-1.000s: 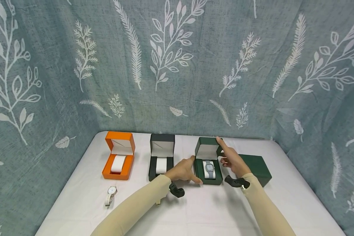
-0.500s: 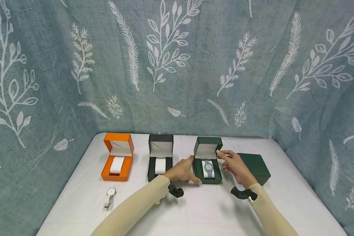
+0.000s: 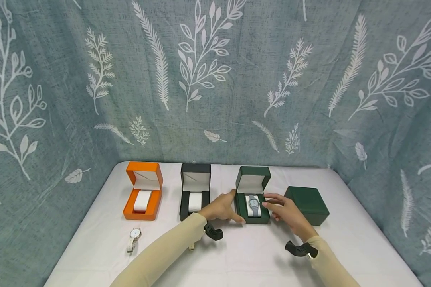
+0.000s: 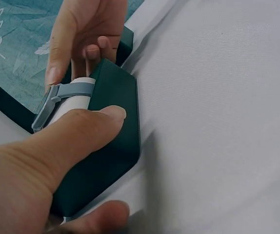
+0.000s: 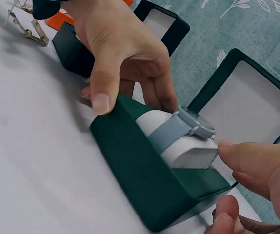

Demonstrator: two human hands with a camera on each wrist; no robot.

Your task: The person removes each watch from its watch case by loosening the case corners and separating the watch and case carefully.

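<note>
A green watch box (image 3: 253, 220) stands with its lid (image 3: 254, 171) raised. Inside, a watch (image 3: 254, 203) with a grey-blue strap wraps a white cushion (image 5: 189, 150). My left hand (image 3: 220, 207) grips the box from its left, thumb (image 4: 98, 124) on the front wall and fingers along the side and rear. My right hand (image 3: 289, 215) is at the box's right side, fingers loosely bent. In the right wrist view one of its fingertips (image 5: 226, 147) is right at the cushion's end, beside the watch case; its other fingers hang beside the box.
To the left stand an open black watch box (image 3: 197, 168) and an open orange one (image 3: 129, 213), each with a white cushion. A closed green box (image 3: 309, 201) is at the right. A pale-strapped watch (image 3: 133, 239) lies front left; another watch (image 3: 191, 246) is mostly hidden by my left arm.
My right hand has come down from the raised lid to the right end of the cushion, next to the watch. My left hand has stayed on the green box.
</note>
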